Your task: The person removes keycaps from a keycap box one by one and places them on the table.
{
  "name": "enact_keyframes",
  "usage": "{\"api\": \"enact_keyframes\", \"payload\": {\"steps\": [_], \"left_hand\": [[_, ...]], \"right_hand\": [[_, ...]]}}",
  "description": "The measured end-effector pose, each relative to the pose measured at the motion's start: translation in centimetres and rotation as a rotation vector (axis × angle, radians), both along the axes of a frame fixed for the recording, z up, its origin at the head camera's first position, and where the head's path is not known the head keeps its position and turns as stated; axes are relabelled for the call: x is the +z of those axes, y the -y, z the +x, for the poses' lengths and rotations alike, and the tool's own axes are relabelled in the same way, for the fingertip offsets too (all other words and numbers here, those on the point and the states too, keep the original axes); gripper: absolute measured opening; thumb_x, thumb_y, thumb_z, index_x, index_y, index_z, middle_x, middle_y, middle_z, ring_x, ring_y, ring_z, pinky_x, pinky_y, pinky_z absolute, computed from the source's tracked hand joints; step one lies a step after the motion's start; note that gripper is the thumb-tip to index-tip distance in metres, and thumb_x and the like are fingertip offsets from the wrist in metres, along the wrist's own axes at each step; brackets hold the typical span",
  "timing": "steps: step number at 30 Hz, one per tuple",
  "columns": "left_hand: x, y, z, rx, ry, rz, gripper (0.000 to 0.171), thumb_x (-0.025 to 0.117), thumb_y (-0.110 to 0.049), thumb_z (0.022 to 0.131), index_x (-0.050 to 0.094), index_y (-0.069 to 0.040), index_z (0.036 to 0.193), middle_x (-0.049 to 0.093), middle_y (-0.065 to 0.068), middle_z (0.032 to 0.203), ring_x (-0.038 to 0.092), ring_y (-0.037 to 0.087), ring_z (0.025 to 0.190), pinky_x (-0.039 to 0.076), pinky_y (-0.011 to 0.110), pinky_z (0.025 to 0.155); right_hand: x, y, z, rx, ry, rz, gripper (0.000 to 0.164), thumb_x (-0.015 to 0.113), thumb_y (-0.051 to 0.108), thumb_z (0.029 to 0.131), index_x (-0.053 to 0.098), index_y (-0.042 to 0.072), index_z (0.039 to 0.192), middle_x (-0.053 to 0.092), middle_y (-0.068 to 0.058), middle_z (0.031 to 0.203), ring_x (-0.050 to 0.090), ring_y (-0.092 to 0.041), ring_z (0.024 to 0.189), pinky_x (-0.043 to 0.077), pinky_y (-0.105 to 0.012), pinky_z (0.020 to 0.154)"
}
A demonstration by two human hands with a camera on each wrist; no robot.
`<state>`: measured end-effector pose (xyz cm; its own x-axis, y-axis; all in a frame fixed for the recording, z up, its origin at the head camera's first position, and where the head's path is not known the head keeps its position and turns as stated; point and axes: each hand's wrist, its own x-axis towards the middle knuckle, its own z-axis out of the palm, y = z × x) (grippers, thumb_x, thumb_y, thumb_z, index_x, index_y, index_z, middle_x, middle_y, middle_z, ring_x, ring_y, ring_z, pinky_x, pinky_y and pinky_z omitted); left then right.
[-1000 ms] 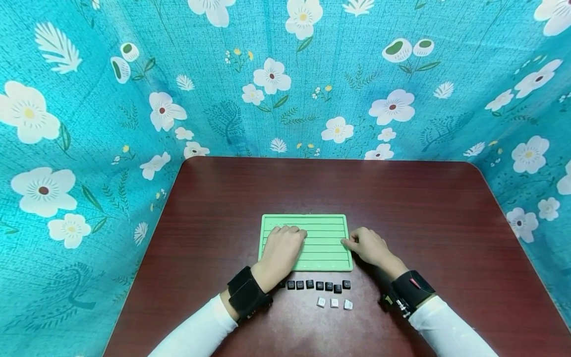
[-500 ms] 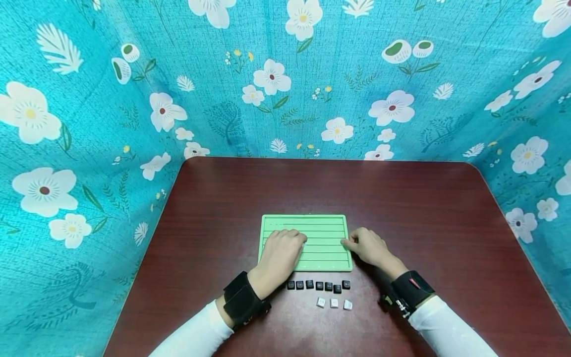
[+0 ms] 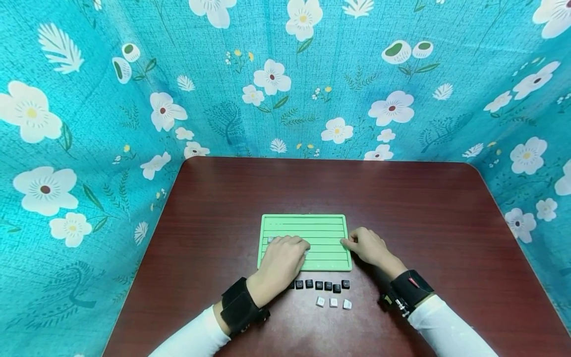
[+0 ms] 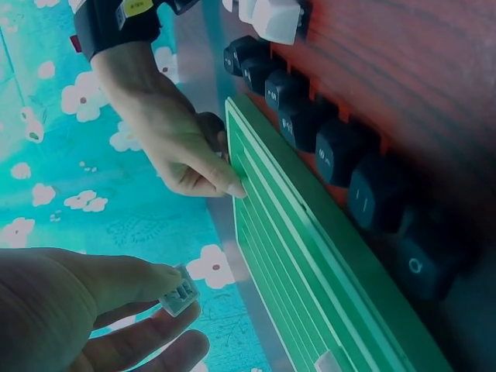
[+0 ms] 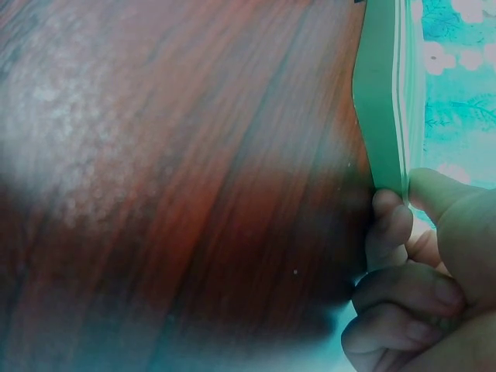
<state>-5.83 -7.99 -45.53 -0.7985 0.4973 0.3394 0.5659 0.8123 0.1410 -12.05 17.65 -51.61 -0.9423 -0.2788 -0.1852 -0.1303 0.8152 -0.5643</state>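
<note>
My left hand (image 3: 283, 260) hovers over the left half of a green ridged board (image 3: 327, 243). Between its thumb and fingertips it pinches a small white keycap (image 4: 180, 293), whose hollow underside shows in the left wrist view. Another white keycap (image 3: 270, 239) sits on the board at the left, partly hidden by the hand in the head view. My right hand (image 3: 369, 247) grips the board's right edge, thumb on top and fingers at its side, as the right wrist view also shows.
A row of several black keycaps (image 3: 318, 285) lies in front of the board, its left end partly behind the left hand. Nearer to me are three white keycaps (image 3: 333, 302). All stand on a dark reddish-brown table (image 3: 401, 198) backed by a floral blue cloth (image 3: 312, 74).
The left hand has shifted slightly right and toward me, still pinching its keycap. A white keycap on the board's left side has come into view. The right hand stays put.
</note>
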Motion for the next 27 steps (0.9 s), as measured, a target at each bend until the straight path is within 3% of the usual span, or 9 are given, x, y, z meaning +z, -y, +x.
{"api": "enact_keyframes", "payload": {"steps": [17,27], "left_hand": [[-0.8,-0.2,1.4,-0.055,0.017,0.031,0.011,0.061,-0.009,0.079,0.068,-0.017,0.082,0.064,-0.007,0.079,0.058,0.011,0.071,0.044,0.027,0.062],[-1.3,-0.2,2.2,-0.106,0.013,0.051,0.016,0.059,-0.006,0.075,0.068,-0.017,0.083,0.066,-0.008,0.083,0.057,0.009,0.073,0.042,0.023,0.06]], "right_hand": [[-0.4,-0.1,-0.1,0.009,-0.021,0.0,0.048,0.058,0.041,0.089,0.038,0.016,0.053,0.025,0.007,0.048,0.022,-0.011,0.042,0.014,-0.026,0.043],[-0.2,-0.1,-0.1,0.004,-0.014,-0.015,0.047,0.058,0.04,0.089,0.038,0.016,0.054,0.025,0.007,0.048,0.022,-0.011,0.043,0.013,-0.026,0.044]]}}
